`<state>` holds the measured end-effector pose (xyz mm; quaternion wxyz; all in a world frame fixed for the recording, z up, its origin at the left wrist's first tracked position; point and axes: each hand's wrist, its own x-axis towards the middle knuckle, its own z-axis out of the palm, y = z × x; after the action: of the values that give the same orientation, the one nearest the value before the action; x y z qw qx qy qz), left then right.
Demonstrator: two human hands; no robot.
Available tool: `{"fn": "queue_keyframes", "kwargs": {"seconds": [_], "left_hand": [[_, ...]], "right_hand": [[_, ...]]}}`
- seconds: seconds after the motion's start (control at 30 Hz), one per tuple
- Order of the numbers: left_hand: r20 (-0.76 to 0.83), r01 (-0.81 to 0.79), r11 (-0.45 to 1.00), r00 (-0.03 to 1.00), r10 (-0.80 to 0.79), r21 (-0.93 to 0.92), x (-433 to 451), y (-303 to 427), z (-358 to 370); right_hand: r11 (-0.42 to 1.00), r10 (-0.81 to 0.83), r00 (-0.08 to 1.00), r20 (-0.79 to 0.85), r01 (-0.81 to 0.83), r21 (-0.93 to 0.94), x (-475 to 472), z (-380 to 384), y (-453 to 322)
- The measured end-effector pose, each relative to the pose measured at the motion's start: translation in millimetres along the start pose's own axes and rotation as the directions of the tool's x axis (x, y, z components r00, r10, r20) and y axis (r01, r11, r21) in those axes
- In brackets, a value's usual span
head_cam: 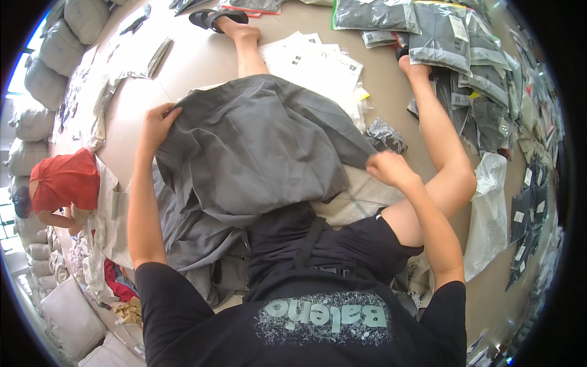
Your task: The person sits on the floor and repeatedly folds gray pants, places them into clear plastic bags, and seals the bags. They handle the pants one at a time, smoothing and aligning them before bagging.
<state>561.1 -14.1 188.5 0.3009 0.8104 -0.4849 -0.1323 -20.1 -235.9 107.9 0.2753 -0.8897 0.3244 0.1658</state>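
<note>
A dark grey cloth garment (257, 147) lies spread and wrinkled over my lap and one leg. At its upper left corner, my left hand (160, 120) pinches the edge between thumb and fingers. On the right, my right hand (390, 167) is curled at the end of a narrow grey part, perhaps a sleeve; the fingertips are partly hidden, so its hold on the cloth cannot be made out. More grey cloth (202, 243) is heaped below the garment on the left. A pale woven sack (353, 197) with a green stripe shows beneath.
Printed clear plastic bags (316, 69) lie beyond the garment. Bagged grey garments (440, 36) are piled at upper right, near a white plastic bag (488, 211). Stuffed sacks (34, 119) line the left side, where a person in red (69, 181) bends over.
</note>
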Motion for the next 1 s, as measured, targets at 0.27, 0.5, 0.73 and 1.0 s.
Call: {"fn": "queue_keyframes", "kwargs": {"seconds": [0.27, 0.5, 0.73, 1.0], "left_hand": [[0.22, -0.634, 0.721, 0.773, 0.594, 0.281, -90.3, 176.8, -46.6], [0.139, -0.545, 0.802, 0.838, 0.527, 0.245, -116.9, 187.4, -58.0], [-0.165, -0.247, 0.959, 0.961, 0.223, -0.141, -88.5, 200.7, -88.5], [0.112, -0.438, 0.891, 0.898, 0.426, 0.119, -30.7, 289.4, -159.0]], "right_hand": [[0.764, -0.476, 0.62, -0.624, 0.643, 0.057, 103.8, -99.2, -125.2], [0.763, -0.374, 0.764, -0.526, 0.576, 0.293, 119.1, -68.4, -135.1], [0.704, -0.366, 0.651, -0.665, 0.661, 0.259, 11.1, -216.1, -134.7], [0.836, -0.469, 0.827, -0.31, 0.529, 0.147, -83.0, -359.8, -134.8]]}}
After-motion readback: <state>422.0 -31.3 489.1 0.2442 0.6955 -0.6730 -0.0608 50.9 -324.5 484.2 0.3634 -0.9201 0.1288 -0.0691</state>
